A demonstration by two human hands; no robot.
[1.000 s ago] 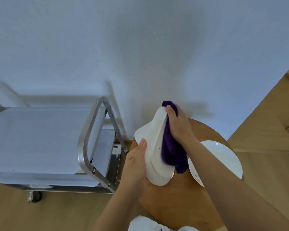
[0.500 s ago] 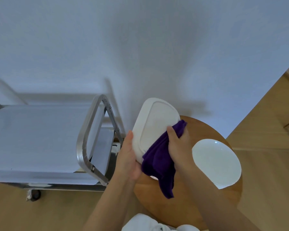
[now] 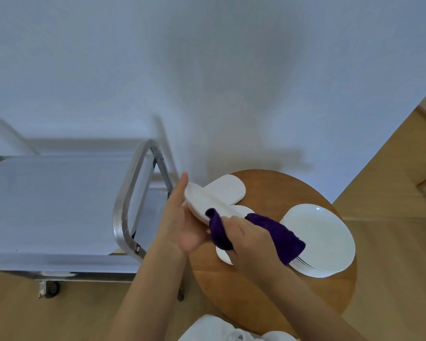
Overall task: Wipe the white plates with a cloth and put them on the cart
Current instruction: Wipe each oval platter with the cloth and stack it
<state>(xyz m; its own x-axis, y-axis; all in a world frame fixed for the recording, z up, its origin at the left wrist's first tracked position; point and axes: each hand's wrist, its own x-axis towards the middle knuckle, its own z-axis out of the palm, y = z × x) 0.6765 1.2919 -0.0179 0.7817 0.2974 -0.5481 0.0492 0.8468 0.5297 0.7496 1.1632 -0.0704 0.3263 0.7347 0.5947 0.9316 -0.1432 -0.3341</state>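
Note:
My left hand [image 3: 182, 222] holds a white plate [image 3: 202, 205], tilted nearly edge-on, above the left side of the round wooden table [image 3: 268, 299]. My right hand [image 3: 246, 239] grips a purple cloth [image 3: 276, 232] and presses it over the plate's near rim. Under the held plate a white rounded oblong plate [image 3: 229, 189] and another white plate [image 3: 223, 254] lie on the table. A stack of several round white plates [image 3: 322, 239] sits on the table's right side. The steel cart [image 3: 59, 205] stands to the left with nothing on its top shelf.
The cart's tubular handle [image 3: 130, 193] rises between the shelf and my left hand. A white wall runs close behind the cart and the table. Wooden floor shows on the right and below. White fabric [image 3: 221, 331] shows at the bottom edge.
The plate has swung from facing me to lying nearly edge-on and lower. My right hand with the cloth has slid from the plate's face to its near rim.

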